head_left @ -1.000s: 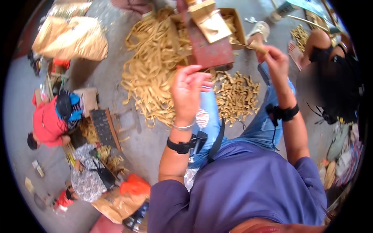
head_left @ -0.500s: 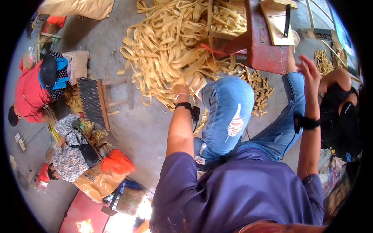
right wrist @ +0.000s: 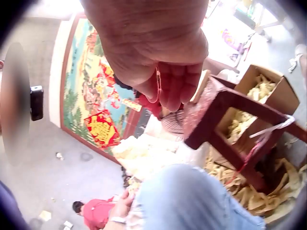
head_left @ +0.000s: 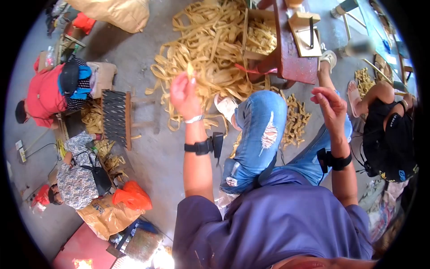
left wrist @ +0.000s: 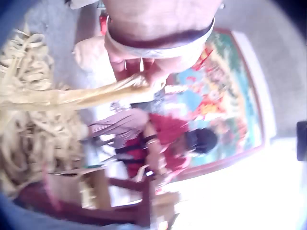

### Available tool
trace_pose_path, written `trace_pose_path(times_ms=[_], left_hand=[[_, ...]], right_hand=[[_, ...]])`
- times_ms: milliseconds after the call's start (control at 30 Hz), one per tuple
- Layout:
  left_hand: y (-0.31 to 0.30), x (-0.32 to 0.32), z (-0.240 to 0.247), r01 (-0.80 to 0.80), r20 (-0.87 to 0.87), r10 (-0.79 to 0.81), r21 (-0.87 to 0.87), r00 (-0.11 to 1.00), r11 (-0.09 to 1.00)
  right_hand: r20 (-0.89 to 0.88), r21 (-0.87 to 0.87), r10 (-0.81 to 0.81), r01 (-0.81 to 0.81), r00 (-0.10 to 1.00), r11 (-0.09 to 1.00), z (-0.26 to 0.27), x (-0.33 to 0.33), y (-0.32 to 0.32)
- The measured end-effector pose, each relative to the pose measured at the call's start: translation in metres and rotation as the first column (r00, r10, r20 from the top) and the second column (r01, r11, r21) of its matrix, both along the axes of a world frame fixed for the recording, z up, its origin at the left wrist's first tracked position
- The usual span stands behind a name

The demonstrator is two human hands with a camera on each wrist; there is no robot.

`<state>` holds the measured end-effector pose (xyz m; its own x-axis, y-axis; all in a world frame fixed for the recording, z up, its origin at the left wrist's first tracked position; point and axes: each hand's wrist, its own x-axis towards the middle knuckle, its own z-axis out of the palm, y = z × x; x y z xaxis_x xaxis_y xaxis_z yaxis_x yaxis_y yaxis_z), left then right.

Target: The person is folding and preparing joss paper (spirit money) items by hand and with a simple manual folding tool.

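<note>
Left hand (head_left: 184, 96): thumb and fingers pinch the end of a strip (left wrist: 72, 98), which runs out from the fingertips, across the loose pile (head_left: 192, 54) in view. Right hand (head_left: 331, 107): raised, well apart from the strip, fingers loosely bent, grasping nothing visible. Between hands: bent knee (head_left: 266, 105), short pieces (head_left: 296, 116). Red bench (head_left: 293, 67) beyond, board (head_left: 305, 44) on top.

The grey floor (head_left: 154, 157) bears tan strips (head_left: 206, 40) heaped beyond the left hand's (head_left: 184, 96) grip and short pieces (head_left: 296, 114) piled right of it. The red bench (head_left: 291, 69), ahead and right of the grip, carries a wooden board (head_left: 303, 36).
</note>
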<state>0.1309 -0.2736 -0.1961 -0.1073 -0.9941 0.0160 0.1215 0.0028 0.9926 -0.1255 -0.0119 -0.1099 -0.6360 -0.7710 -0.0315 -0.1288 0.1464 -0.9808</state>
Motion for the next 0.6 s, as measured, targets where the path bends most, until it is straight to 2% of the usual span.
trace_pose_path(times_ms=[67,133,200,233,267,333,367,400,433,467,533,600], left_hand=[[0.005,-0.002,0.073,0.066,-0.178,-0.077,-0.068,0.981,0.995],[0.019,-0.002,0.122,0.132,-0.128,-0.149,-0.133,0.981,0.982],[0.040,0.000,0.151,0.198,-0.074,-0.213,-0.166,0.974,0.966],[0.054,0.000,0.158,0.232,-0.044,-0.242,-0.164,0.969,0.959],[0.069,0.001,0.165,0.318,0.096,-0.305,-0.181,0.947,0.930],[0.100,0.002,0.177,0.447,0.339,-0.364,-0.210,0.868,0.870],[0.113,0.001,0.183,0.486,0.435,-0.355,-0.238,0.828,0.841],[0.120,0.007,0.176,0.544,0.549,-0.352,-0.234,0.758,0.806],[0.126,0.012,0.174,0.591,0.558,-0.428,-0.143,0.711,0.794],[0.129,0.018,0.158,0.618,0.446,-0.538,-0.043,0.715,0.785],[0.135,0.012,0.164,0.601,0.383,-0.546,-0.033,0.746,0.798],[0.140,-0.016,0.187,0.540,0.168,-0.514,-0.193,0.841,0.819]], right_hand=[[-0.107,-0.018,0.098,-0.100,0.989,0.995,0.030,0.018,-0.015],[-0.127,-0.082,0.213,-0.224,0.969,0.971,0.050,0.038,-0.032],[-0.194,-0.022,0.395,-0.407,0.898,0.913,0.071,0.055,-0.055],[0.046,-0.167,0.442,-0.430,0.896,0.887,0.071,0.071,-0.070],[0.275,-0.311,0.496,-0.412,0.824,0.857,0.071,0.087,-0.082],[0.386,-0.419,0.543,-0.383,0.746,0.824,0.086,0.098,-0.098],[0.557,-0.513,0.541,-0.251,0.631,0.821,0.091,0.101,-0.104],[0.647,-0.522,0.490,-0.129,0.585,0.843,0.095,0.100,-0.106],[0.625,-0.564,0.502,-0.100,0.598,0.820,0.098,0.095,-0.105],[0.602,-0.607,0.515,-0.069,0.610,0.792,0.105,0.089,-0.101],[0.444,-0.442,0.388,-0.179,0.807,0.879,0.120,0.088,-0.085],[0.166,-0.322,0.324,-0.260,0.931,0.910,0.125,0.088,-0.070]])
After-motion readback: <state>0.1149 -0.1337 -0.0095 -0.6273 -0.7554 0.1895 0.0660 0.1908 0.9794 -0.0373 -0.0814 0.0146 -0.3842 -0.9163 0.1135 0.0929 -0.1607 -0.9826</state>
